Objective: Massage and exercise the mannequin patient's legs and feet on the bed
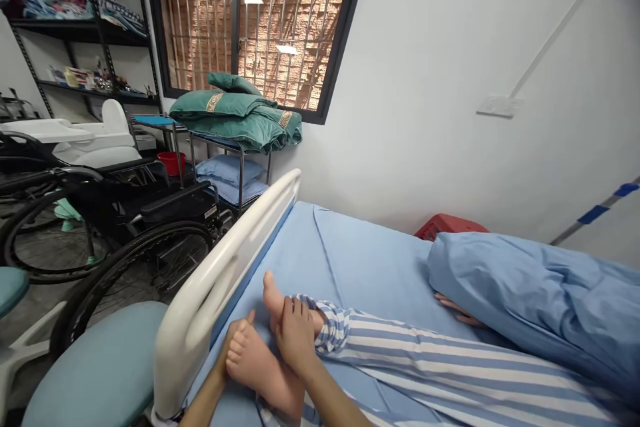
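Observation:
Two bare feet lie close to the bed's footboard, at the ends of legs in blue-and-white striped trousers [410, 347]. My left hand [231, 340] is closed about the toe end of the near foot [257, 364]; its thumb shows beyond the toes and most of its fingers are hidden. Across the ankle and instep of the far foot [273, 297] my right hand [296, 332] is wrapped, fingers bent over the top, just short of the rolled trouser cuff [334, 327].
A white footboard [225, 267] closes the bed's left end. Beyond it stand a wheelchair [150, 227], a teal seat [100, 360] and a cart with green cushions [240, 114]. A hand [460, 310] shows from under the blue cover [525, 287]. A red basket [450, 223] is by the wall.

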The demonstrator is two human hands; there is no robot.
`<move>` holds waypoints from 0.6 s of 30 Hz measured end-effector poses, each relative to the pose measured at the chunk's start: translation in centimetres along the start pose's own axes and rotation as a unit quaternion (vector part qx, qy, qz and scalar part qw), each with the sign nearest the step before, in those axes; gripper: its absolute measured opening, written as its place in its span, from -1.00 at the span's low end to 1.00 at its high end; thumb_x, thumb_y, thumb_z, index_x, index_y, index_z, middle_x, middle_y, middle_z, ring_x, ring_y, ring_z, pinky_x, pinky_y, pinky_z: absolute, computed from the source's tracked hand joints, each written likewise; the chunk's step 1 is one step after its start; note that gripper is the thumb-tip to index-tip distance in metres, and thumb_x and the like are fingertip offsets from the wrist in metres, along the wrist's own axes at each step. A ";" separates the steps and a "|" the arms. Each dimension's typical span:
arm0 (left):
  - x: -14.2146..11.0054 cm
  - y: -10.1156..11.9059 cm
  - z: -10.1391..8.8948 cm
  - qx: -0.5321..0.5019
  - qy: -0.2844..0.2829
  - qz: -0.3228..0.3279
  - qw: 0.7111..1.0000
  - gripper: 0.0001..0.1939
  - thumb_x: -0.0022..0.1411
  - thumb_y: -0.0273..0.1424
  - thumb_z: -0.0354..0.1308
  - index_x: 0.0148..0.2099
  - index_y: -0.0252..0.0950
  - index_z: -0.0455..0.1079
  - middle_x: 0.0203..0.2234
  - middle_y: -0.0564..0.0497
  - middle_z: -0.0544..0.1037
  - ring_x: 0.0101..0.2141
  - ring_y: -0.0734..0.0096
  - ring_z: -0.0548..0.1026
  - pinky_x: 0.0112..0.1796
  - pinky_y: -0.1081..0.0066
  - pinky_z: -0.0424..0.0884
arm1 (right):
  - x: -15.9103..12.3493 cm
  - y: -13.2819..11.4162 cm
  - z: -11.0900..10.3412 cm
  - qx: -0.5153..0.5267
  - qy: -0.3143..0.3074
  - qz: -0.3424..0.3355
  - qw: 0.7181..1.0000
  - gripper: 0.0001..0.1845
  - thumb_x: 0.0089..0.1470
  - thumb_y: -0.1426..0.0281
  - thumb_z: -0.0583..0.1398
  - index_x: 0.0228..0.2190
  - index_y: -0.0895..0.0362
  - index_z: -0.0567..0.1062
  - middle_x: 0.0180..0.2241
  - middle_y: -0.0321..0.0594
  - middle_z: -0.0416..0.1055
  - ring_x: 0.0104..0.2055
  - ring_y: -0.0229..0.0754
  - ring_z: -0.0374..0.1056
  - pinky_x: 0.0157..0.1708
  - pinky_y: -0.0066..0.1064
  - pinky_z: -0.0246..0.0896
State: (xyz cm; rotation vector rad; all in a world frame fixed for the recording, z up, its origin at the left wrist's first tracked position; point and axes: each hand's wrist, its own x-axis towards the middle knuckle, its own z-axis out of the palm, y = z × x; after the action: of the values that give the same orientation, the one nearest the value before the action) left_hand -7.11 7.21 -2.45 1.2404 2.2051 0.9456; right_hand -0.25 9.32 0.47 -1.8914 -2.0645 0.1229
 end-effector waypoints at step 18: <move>0.5 -9.7 -1.2 -0.429 -0.163 -0.049 0.887 -0.50 -0.32 -0.27 0.33 -0.25 -0.33 0.40 -0.24 -0.08 0.54 -0.17 0.04 0.45 -0.16 0.23 0.41 | -6.4 -1.5 0.7 0.005 -0.176 -0.007 0.984 -0.47 -0.41 0.48 0.14 -0.24 0.10 0.24 -0.30 -0.14 0.38 -0.29 0.05 0.36 -0.38 -0.24 0.22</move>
State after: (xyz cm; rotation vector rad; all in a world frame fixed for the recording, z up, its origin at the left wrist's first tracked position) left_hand -13.65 3.66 -8.84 0.7642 1.3036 1.3380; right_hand -1.50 2.95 -0.97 -1.9634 -2.2915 0.4974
